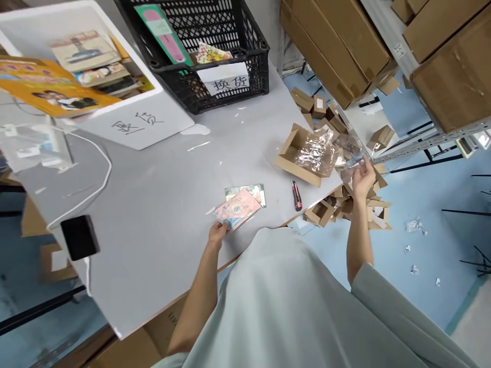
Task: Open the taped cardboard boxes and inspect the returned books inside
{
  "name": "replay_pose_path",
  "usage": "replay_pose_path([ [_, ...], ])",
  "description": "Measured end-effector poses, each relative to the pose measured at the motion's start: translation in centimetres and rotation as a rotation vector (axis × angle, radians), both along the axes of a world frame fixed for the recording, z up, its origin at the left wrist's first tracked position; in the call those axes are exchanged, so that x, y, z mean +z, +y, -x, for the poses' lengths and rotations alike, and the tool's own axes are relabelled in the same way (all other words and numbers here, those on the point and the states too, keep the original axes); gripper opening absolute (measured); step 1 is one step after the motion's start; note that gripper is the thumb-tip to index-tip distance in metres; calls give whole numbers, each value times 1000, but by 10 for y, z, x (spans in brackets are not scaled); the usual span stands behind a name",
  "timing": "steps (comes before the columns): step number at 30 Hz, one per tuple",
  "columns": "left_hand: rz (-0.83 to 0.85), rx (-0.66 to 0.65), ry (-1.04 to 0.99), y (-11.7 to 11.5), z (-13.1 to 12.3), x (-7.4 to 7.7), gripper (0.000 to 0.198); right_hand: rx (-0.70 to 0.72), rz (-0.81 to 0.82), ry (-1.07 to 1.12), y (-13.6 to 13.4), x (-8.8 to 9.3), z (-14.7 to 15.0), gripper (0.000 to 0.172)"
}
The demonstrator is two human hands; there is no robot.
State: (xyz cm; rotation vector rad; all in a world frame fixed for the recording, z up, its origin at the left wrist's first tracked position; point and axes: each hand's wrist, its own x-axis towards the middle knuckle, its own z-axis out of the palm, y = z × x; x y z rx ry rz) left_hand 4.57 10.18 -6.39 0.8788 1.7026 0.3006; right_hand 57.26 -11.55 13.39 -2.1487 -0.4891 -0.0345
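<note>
My left hand (218,232) pinches the near corner of a pink booklet (240,208) at the table's front edge. Partly under that booklet lies a greenish one (255,192). Out to the right, my right hand (363,179) is closed on a piece of clear plastic wrap (350,157), held just past the table edge. Beside it an open cardboard box (287,161) sits on the table's right corner, with crumpled clear plastic film (316,153) in it. A red and black utility knife (296,196) rests between the booklets and that box.
A black crate (263,66) and a white bin (141,125) with books stand at the back of the table (164,204). A black device (80,237) with a white cable lies left. Discarded boxes (321,212) pile up on the floor at right, below shelves of cartons (456,76).
</note>
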Motion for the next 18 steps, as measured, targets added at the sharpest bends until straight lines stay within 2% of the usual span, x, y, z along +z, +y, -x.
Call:
replay_pose_path([
  [2,8,-4,11,-8,4,-1,19,-43,161,-179,18,1,9,52],
  [3,12,-6,17,-11,6,-2,19,1,245,-215,31,1,15,52],
  [6,22,-10,40,-19,9,-4,21,326,505,-162,85,-10,35,58],
  [10,18,-10,70,-23,8,-4,22,632,779,117,155,-43,40,50],
  [14,13,-1,72,-27,4,2,21,768,875,407,191,-75,33,38],
  [18,5,8,43,-33,-1,11,28,770,886,473,202,-87,31,47],
])
